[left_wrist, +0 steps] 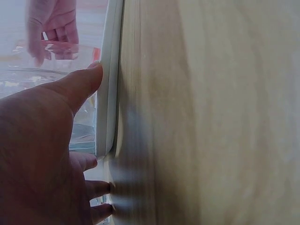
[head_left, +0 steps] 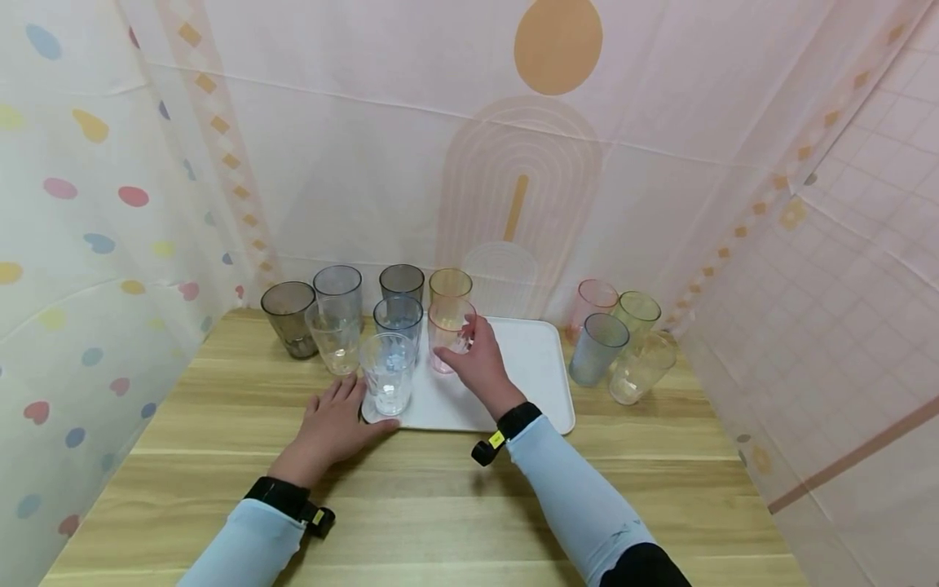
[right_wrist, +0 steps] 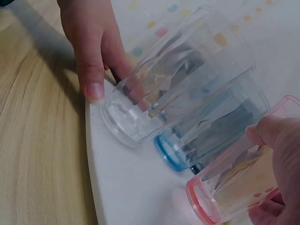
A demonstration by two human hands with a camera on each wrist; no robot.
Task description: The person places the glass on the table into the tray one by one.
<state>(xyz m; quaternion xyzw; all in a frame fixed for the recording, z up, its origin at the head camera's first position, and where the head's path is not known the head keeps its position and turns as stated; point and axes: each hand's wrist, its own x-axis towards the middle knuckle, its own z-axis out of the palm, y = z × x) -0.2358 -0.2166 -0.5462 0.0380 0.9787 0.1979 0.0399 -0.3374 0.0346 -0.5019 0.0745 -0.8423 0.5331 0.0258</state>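
Note:
My right hand [head_left: 480, 363] grips a pink clear tumbler [right_wrist: 225, 192] between thumb and fingers. The tumbler stands upright on a white tray [head_left: 524, 350]. My left hand [head_left: 333, 424] lies at the tray's front left corner, its fingers spread and the thumb [left_wrist: 86, 79] touching the rim. Beside the pink tumbler stands a blue tumbler [right_wrist: 215, 126], with a colourless tumbler [head_left: 389, 379] in front of it. At the back of the tray are a yellow tumbler [head_left: 450, 284] and a dark grey tumbler [head_left: 401, 281], partly hidden by those in front.
Left of the tray stand a dark tumbler [head_left: 289, 318], a bluish-grey tumbler [head_left: 338, 285] and a colourless tumbler [head_left: 336, 342]. On the right are a pink tumbler [head_left: 594, 297], a green tumbler [head_left: 639, 310], a blue tumbler [head_left: 597, 350] and a colourless tumbler [head_left: 641, 371]. Behind the wooden table [head_left: 425, 522] hangs a curtain.

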